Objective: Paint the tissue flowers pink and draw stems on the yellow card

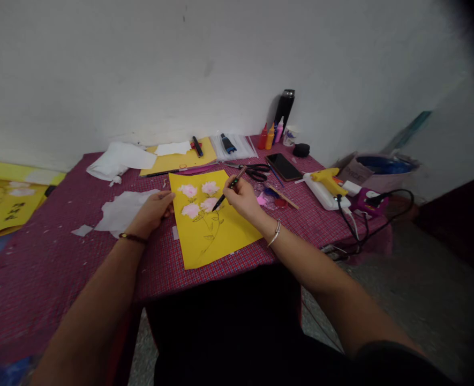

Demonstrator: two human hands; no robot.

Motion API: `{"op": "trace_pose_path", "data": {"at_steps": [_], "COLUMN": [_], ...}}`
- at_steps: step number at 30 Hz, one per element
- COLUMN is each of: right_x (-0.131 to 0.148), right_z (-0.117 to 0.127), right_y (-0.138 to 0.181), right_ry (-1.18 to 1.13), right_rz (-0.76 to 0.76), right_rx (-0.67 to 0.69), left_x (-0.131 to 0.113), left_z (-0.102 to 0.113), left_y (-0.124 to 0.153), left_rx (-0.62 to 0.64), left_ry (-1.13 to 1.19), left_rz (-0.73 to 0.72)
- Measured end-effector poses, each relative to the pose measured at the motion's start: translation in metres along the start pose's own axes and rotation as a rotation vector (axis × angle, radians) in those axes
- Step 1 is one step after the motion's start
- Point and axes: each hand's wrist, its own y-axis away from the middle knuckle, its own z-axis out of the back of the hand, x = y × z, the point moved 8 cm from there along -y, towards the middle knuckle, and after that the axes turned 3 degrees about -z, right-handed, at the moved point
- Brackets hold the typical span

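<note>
A yellow sheet of paper [237, 225] lies at the table's front edge, bearing several pale pink paper-like flowers [190, 210] and thin dark lines of stems and leaves. My right hand [242, 198] is closed round a black pen [219, 202], its tip down at the lower right flower, close to a stem. The pen's upper end looks brown. At the sheet's upper left edge, my left hand [158, 210] has its fingers bent, thumb and forefinger gripping the edge. Crumpled white tissue [118, 212] lies beside the left hand.
Behind the sheet are black scissors [256, 171], a phone [284, 166], a marker [197, 146] and paint bottles [269, 137] near a black flask [285, 107]. A yellow glue gun [329, 181] and cables [357, 236] occupy the right end. White tissue [118, 160] sits back left.
</note>
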Motion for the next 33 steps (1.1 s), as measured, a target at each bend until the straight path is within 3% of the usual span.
{"op": "trace_pose_path", "data": {"at_steps": [5,12,22,33], "right_x": [0.007,-0.002,-0.027,-0.023], "right_z": [0.018,0.065,0.034,0.032], "right_y": [-0.003,-0.014,-0.024,-0.014], "right_ry": [-0.123,-0.289,-0.267,-0.2], "right_rz": [-0.01,0.056,-0.034,-0.047], "right_rx": [-0.063,-0.333,-0.188,-0.156], "left_x": [-0.008,-0.027,-0.02,-0.021], "left_z": [-0.007,0.013,0.008,-0.005], "left_y": [0.003,0.015,0.01,0.017], "left_rx": [-0.057,-0.194,-0.162,-0.054], "left_ry": [-0.034,0.201,0.371,0.46], "left_rz": [-0.11,-0.274,-0.26,-0.237]}}
